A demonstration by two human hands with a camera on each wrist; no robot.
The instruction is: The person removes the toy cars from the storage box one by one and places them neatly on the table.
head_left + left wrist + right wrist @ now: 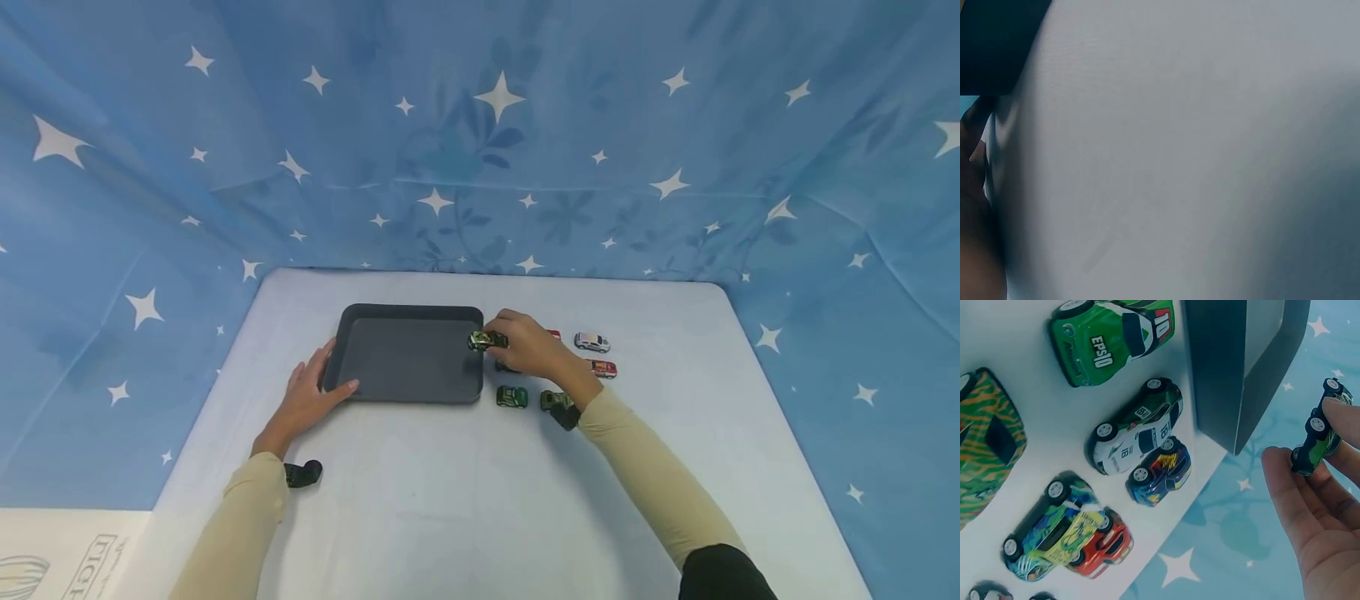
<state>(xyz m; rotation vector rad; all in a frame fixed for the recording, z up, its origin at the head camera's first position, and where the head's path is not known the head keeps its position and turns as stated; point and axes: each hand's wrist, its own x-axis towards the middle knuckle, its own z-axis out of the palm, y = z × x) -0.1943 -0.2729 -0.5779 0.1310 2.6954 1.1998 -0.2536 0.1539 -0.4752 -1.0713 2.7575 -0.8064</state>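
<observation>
My right hand (528, 346) pinches a small green toy car (487, 340) between thumb and fingers, raised over the right rim of a dark grey tray (405, 354). In the right wrist view the toy car's black underside and wheels face the camera. At the tray's left end, my left hand (303, 400) rests with fingers along the side and the thumb at the front corner. A green toy car (1110, 337) marked EPS10 and a white-and-green one (1138, 428) stand beside the tray's right side. The left wrist view shows mostly table, with part of the left hand (972, 175) at its edge.
More toy cars stand right of the tray: a tiger-striped one (988, 444), a dark blue one (1160, 472), a blue-and-yellow one (1054, 525), a red one (1107, 544) and a white one (592, 342). A blue starry curtain (480, 225) hangs behind the white table (420, 500).
</observation>
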